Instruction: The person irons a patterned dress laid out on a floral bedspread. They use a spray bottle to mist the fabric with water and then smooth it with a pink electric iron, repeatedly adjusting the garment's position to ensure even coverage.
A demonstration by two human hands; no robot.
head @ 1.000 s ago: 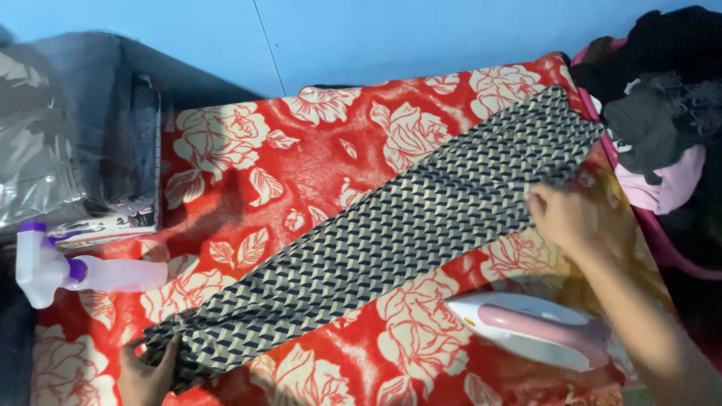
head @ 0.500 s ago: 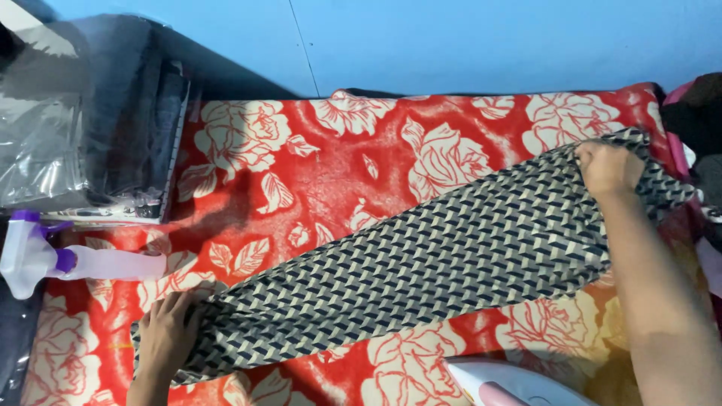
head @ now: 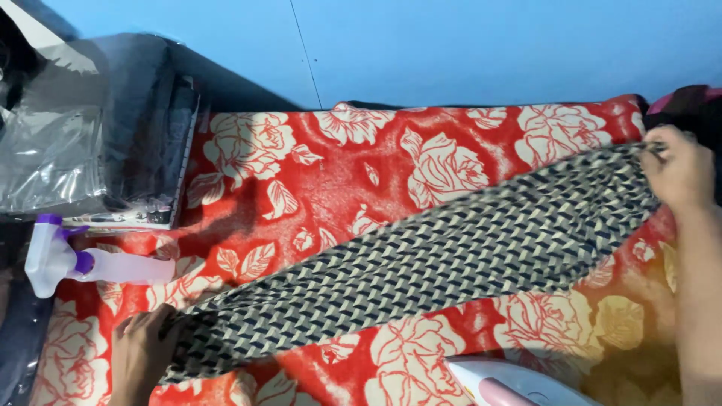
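Patterned cloth (head: 421, 263), a long narrow piece printed in black and cream zigzags, stretches diagonally across a surface covered by a red blanket with cream roses (head: 361, 165), running from lower left to upper right. The left hand (head: 143, 353) is at the cloth's lower left end, its fingers (head: 162, 322) curled onto the edge of the fabric and pinning or gripping it there. The right hand (head: 677, 169) is at the opposite, upper right end, fingers (head: 662, 139) closed around that end of the cloth. The fabric lies pulled long between the two hands. A white and purple spray bottle (head: 83, 263) lies on its side just above the left hand. A white and pink iron (head: 511, 383) sits at the bottom edge, near the cloth. Folded dark clothes in clear plastic (head: 113, 150) rest at the upper left.
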